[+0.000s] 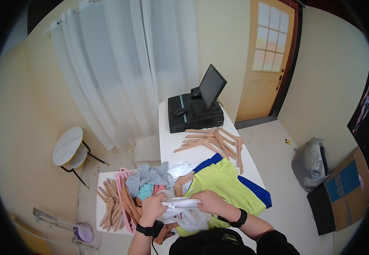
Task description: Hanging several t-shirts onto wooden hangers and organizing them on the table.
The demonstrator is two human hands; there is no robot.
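Note:
A white T-shirt (189, 220) hangs between my two hands, its neckband stretched flat and a small label showing at the collar. My left hand (154, 205) grips the left end of the neckband; my right hand (208, 201) grips the right end. Under and beyond it, a yellow-green and blue shirt (224, 181) lies spread on the white table. A wooden hanger (182, 184) sits at that shirt's neck, close beyond my hands. Left of my left hand are crumpled grey (149, 178) and turquoise (145, 191) garments. The shirt's lower part is partly hidden by my body.
Several wooden hangers (110, 204) and pink hangers (125, 204) are bunched at the table's left end. More wooden hangers (214, 142) lie before a black cash register (197, 108) with a screen. A cardboard box (347, 194) and a grey bag (310, 164) stand on the floor at right.

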